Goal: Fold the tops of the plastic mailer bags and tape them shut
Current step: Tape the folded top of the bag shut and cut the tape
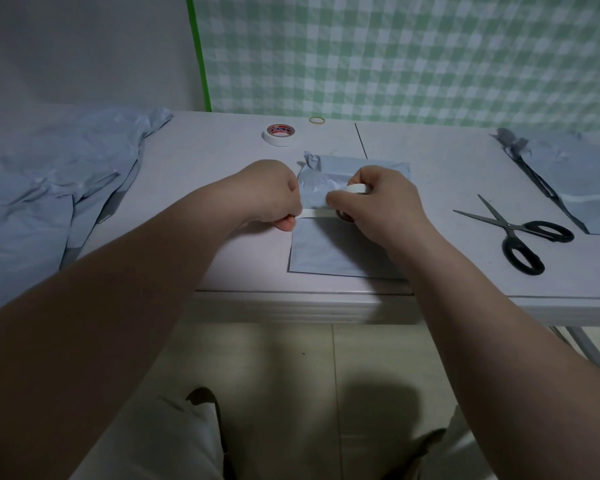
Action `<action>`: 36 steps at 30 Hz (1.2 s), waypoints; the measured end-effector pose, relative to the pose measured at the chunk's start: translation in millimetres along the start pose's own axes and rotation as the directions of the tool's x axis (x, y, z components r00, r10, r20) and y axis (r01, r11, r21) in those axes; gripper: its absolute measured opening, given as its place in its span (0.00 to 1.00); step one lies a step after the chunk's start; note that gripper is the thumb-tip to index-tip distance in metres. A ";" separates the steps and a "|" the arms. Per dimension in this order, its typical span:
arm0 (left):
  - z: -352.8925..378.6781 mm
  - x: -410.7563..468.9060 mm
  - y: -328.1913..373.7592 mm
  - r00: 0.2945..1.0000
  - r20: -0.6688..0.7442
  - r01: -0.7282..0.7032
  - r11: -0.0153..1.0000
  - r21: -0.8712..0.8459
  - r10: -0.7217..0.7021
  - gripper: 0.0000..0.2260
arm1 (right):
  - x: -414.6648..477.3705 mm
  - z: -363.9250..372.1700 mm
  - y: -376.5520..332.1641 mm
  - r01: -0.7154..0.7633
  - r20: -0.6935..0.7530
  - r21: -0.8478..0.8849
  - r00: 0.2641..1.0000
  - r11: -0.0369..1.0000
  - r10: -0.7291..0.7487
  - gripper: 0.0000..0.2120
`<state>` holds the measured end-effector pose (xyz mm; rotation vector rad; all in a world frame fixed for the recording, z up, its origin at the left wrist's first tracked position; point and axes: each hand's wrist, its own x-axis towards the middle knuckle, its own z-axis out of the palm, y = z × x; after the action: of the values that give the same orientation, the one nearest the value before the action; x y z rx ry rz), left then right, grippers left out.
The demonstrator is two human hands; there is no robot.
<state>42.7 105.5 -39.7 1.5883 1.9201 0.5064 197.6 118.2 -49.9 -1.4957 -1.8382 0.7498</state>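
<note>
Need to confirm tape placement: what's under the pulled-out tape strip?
The blue mailer bag, near its crumpled top. The left hand hides one end of the tape strip; the right hand, holding the tape roll, hides the other.

Both hands crowd the far half of the bag [326,247] at mid-counter [447,174]: the left hand [271,192] pinches a tape strip [317,213] at the bag's left edge, the right hand [385,202] grips the tape roll [357,189] over its middle, the strip barring the gap between them. Left of the bag, bare counter runs to a pile [49,188] of loose bags. Right of it, an open lane ends at scissors [520,230], blades spread, tips toward the bag; more bags [575,188] lie beyond. Behind the bag, a spare roll [280,135] and rubber band [317,120] sit well apart from it.
</note>
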 end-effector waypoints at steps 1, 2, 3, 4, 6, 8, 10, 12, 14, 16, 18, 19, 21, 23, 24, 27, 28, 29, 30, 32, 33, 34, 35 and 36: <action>0.5 0.4 0.2 1.000 -0.001 -0.002 1.000 0.024 0.002 0.05 | -0.2 0.1 -0.1 -0.002 0.001 0.001 1.000 1.000 0.002 0.07; 0.9 0.8 0.5 1.000 -0.004 -0.009 0.999 0.052 0.009 0.05 | -0.3 0.1 -0.2 -0.003 0.003 -0.001 1.000 1.000 0.003 0.07; 1.1 0.6 1.3 1.000 -0.005 -0.016 0.996 0.090 0.016 0.06 | -0.3 0.2 -0.3 -0.003 0.005 -0.007 1.000 1.000 0.003 0.07; 1.1 0.1 2.6 1.000 -0.006 -0.024 0.990 0.142 0.025 0.06 | -0.1 0.1 -0.4 -0.002 0.006 -0.015 1.000 1.000 0.002 0.07; 1.2 -1.5 5.9 0.999 -0.002 -0.042 0.960 0.278 0.044 0.09 | 0.3 0.3 -0.9 0.000 0.005 -0.030 1.000 1.000 0.000 0.06; 1.4 -3.3 9.4 0.999 0.004 -0.051 0.915 0.401 0.054 0.10 | 0.3 0.4 -1.1 0.003 0.009 -0.044 1.000 0.999 -0.003 0.06; 0.0 -3.3 11.3 0.996 -0.024 -0.061 0.869 0.491 0.084 0.10 | -0.2 0.4 -0.8 0.008 0.013 -0.066 1.000 0.998 -0.007 0.07; -1.6 -4.2 10.4 0.985 -0.114 -0.046 0.838 0.543 0.129 0.11 | -0.6 0.2 -0.5 0.013 0.011 -0.075 1.000 0.997 -0.012 0.07; -1.2 -7.1 8.7 0.966 -0.203 -0.019 0.829 0.559 0.159 0.11 | -0.9 0.0 -0.5 0.015 0.009 -0.062 1.000 0.998 -0.014 0.07; 1.4 -17.2 9.7 0.936 -0.295 -0.007 0.845 0.534 0.195 0.02 | -1.5 0.4 -0.5 0.016 0.014 -0.059 1.000 0.998 -0.015 0.07; 8.2 -31.1 15.1 0.916 -0.328 -0.028 0.852 0.523 0.231 0.08 | -1.5 1.4 0.1 0.015 0.012 -0.059 1.000 0.998 -0.015 0.07; 14.3 -38.8 17.8 0.922 -0.304 -0.049 0.852 0.522 0.240 0.12 | -1.2 2.2 0.6 0.016 0.008 -0.059 1.000 0.998 -0.015 0.07; 32.8 -51.2 17.7 0.932 -0.238 -0.107 0.834 0.541 0.274 0.15 | -0.8 3.2 1.2 0.019 -0.001 -0.055 1.000 0.998 -0.019 0.07; 51.2 -54.9 7.6 0.938 -0.180 -0.140 0.800 0.584 0.295 0.18 | -0.7 3.2 1.8 0.026 -0.007 -0.049 1.000 0.998 -0.026 0.07; 57.4 -55.1 1.7 0.955 -0.149 -0.126 0.802 0.584 0.258 0.21 | -1.1 3.2 1.9 0.033 -0.007 -0.053 0.999 0.998 -0.033 0.07; 63.9 -53.1 -8.7 0.985 -0.083 -0.079 0.820 0.567 0.152 0.28 | -2.1 1.4 4.3 0.056 0.003 -0.057 0.998 0.997 -0.056 0.12; 63.2 -54.8 -8.1 0.986 -0.076 -0.081 0.820 0.567 0.150 0.29 | -2.5 -0.3 6.2 0.061 0.014 -0.045 0.998 0.997 -0.060 0.15; 62.7 -55.1 -8.1 0.986 -0.070 -0.086 0.821 0.565 0.151 0.29 | -2.6 -2.8 8.6 0.067 0.028 -0.030 0.997 0.997 -0.066 0.17; 61.5 -56.0 -7.5 0.986 -0.065 -0.090 0.825 0.558 0.152 0.29 | -2.4 -6.0 11.4 0.073 0.048 -0.017 0.996 0.997 -0.072 0.19; 58.9 -57.2 -7.2 0.989 -0.045 -0.090 0.823 0.561 0.139 0.29 | -1.5 -12.2 18.4 0.079 0.089 0.004 0.993 0.997 -0.079 0.18; 57.7 -57.5 -7.2 0.990 -0.036 -0.093 0.820 0.565 0.137 0.29 | -0.6 -14.1 22.8 0.082 0.099 0.021 0.992 0.996 -0.083 0.17; 56.7 -57.9 -6.8 0.991 -0.031 -0.091 0.817 0.570 0.133 0.29 | 0.2 -14.9 27.2 0.084 0.098 0.037 0.991 0.996 -0.088 0.15; 55.8 -57.6 -6.3 0.991 -0.027 -0.090 0.812 0.576 0.128 0.29 | 0.9 -14.6 31.2 0.088 0.089 0.047 0.992 0.995 -0.092 0.13; 55.3 -57.4 -5.3 0.992 -0.023 -0.086 0.811 0.579 0.122 0.29 | 0.9 -13.6 34.6 0.095 0.075 0.047 0.992 0.994 -0.098 0.11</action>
<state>81.4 44.2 -73.3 2.0804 2.1686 -0.0116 229.2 126.0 -67.8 -1.3571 -1.9248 0.8055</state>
